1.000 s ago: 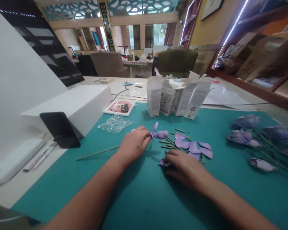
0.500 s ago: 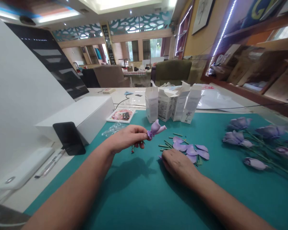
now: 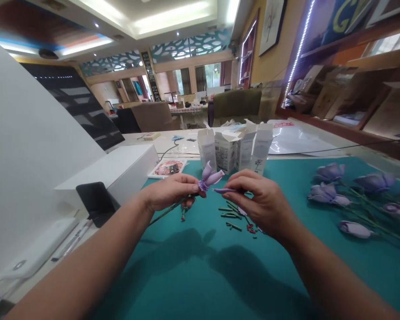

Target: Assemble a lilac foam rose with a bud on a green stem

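My left hand is closed on a purple artificial flower, gripping it just below the bloom. Its green stem runs down and back to the left, held above the mat. Between the thumb and fingers of my right hand is a loose purple petal, its tip close to the bloom but apart from it. Beneath the right hand lie short green stem pieces and small red bits. Most of the other loose petals are hidden behind that hand.
Several finished-looking purple flowers lie on the green mat at the right. Opened white boxes stand at the back. At the left are a black phone, a large white box and a framed picture.
My left hand has raised the flower off the mat. My right hand has picked up a petal and brought it up beside the bloom. The camera view has tilted upward.
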A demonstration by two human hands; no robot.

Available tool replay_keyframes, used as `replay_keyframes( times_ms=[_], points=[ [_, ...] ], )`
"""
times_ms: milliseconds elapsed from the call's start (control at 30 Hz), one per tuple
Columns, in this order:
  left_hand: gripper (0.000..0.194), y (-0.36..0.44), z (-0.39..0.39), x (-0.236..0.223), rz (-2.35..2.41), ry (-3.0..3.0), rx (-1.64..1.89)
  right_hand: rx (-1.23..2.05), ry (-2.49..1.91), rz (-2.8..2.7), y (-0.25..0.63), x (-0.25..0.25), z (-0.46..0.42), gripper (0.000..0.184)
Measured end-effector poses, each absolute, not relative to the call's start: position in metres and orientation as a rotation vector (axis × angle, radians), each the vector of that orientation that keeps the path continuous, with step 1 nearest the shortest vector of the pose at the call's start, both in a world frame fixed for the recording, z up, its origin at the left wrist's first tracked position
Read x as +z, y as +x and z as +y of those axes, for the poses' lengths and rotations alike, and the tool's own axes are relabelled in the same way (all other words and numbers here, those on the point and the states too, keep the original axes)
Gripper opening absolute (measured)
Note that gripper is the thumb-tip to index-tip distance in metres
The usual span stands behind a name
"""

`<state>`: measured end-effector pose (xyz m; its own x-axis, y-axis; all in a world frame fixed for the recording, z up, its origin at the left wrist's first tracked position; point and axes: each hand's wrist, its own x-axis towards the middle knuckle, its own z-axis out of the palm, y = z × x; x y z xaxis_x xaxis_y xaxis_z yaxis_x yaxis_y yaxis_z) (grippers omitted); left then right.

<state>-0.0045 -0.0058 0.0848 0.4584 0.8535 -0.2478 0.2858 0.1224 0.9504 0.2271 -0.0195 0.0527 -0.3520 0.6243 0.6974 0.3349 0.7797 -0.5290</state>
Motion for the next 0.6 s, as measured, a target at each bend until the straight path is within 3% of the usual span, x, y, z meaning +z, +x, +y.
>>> replay_keyframes(
  times_ms=[600],
  points=[
    [0.027, 0.001, -0.012, 0.096, 1.030, 1.650, 0.494, -0.048, -0.665, -1.970, 0.226, 0.058, -0.038, 0.020]
  ],
)
